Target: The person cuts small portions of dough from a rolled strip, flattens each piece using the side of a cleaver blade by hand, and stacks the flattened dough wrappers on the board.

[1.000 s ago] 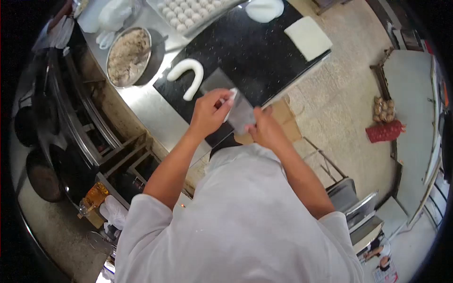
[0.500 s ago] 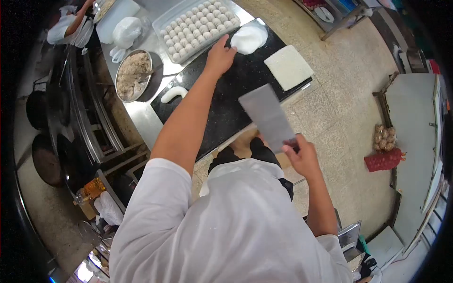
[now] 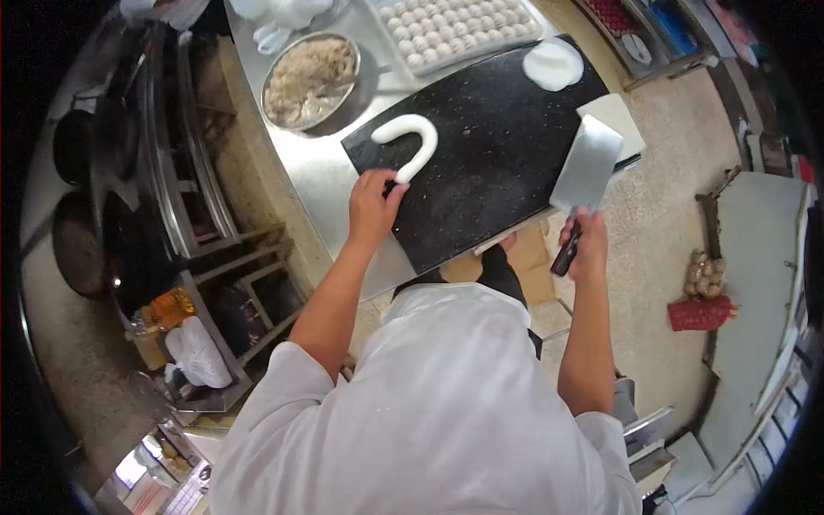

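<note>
Far left, two dark woks (image 3: pixel 79 245), one beyond the other; then one bottle of yellow oil (image 3: pixel 178 302); on the steel counter, one metal bowl (image 3: pixel 347 93) heaped with pale filling; and here's the left hand (image 3: pixel 373 206), fingertips at the near end of one curved dough rope (image 3: pixel 428 137) lying on the black board (image 3: pixel 489 163), pinching or merely touching, can't tell; behind, one clear tray (image 3: pixel 481 52) of white balls in rows, too many to count surely; one flat white round (image 3: pixel 554 66) at the board's far end; now the right hand (image 3: pixel 588 245), fingers wrapped round the handle of one cleaver (image 3: pixel 590 159), blade partly hiding one white square cloth (image 3: pixel 622 120); far right, one red mesh sack (image 3: pixel 699 314)!
</note>
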Motion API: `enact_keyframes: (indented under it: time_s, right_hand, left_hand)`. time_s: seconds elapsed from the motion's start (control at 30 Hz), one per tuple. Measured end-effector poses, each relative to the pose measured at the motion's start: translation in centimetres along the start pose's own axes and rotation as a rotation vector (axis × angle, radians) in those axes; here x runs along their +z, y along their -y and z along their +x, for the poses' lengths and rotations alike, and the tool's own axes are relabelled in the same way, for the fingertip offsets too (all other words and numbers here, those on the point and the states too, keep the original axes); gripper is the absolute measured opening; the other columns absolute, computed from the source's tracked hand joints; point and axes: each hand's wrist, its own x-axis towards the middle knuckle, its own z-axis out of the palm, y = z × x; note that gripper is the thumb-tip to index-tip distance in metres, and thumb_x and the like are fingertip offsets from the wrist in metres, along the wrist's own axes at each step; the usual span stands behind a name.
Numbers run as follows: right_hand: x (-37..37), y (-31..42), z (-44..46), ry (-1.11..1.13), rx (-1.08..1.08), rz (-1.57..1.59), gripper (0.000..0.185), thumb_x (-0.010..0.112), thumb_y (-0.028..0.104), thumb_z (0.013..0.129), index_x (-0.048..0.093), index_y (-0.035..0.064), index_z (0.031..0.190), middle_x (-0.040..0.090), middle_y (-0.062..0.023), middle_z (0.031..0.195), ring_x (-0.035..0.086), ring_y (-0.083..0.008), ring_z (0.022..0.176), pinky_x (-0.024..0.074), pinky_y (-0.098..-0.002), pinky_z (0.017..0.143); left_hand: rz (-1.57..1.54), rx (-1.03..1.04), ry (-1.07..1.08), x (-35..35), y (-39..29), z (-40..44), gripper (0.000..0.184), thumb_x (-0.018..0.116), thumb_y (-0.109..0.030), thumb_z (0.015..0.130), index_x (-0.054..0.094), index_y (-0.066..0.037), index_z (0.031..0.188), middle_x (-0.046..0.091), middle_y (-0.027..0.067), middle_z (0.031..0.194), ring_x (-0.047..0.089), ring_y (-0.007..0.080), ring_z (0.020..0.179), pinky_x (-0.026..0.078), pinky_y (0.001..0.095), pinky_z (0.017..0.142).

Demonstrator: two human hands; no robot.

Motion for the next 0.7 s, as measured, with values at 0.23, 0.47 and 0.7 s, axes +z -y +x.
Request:
enact_keyframes:
  time_s: [0.23, 0.47, 0.7]
  right_hand:
    - [9.8, -2.3, -11.8, 0.128, -0.202, -0.955, 0.015, 0.055, 0.018, 0.101, 0.054, 0.0032, 0.099, 0.061, -0.0129, 0.075, 0.063, -0.0234, 0.059, 0.0516, -0.0404, 0.057]
    - [16.0, -5.5, -13.9, 0.372, -0.714, -1.664, 0.011, 0.049, 0.014, 0.099, 0.050, 0.0045, 0.104, 0.065, -0.0225, 0.090, 0.070, -0.0399, 0.077, 0.0564, -0.0502, 0.066]
    - [11.6, -4.7, -14.6, 0.432, -0.506, -1.503, 0.019, 0.048, 0.011, 0.099, 0.052, 0.0029, 0.116, 0.067, -0.0262, 0.094, 0.069, -0.0444, 0.088, 0.0545, -0.0520, 0.073]
  left_hand:
    - [0.015, 0.364, -0.082, -0.1, 0.9, 1.8, 0.029, 0.081, -0.016, 0.080, 0.066, -0.003, 0.102, 0.068, 0.0131, 0.099, 0.065, 0.0351, 0.088, 0.051, 0.0447, 0.083]
    - [-0.076, 0.205, 0.025, -3.2, 2.6, -0.7, 0.024, 0.071, -0.010, 0.079, 0.067, -0.003, 0.101, 0.065, 0.0152, 0.102, 0.065, 0.0370, 0.087, 0.054, 0.0476, 0.078]
    - [-0.189, 0.184, 0.221, -4.2, 4.4, 0.9, 0.020, 0.060, -0.017, 0.090, 0.066, 0.001, 0.096, 0.064, 0.0187, 0.093, 0.064, 0.0397, 0.088, 0.051, 0.0459, 0.077]
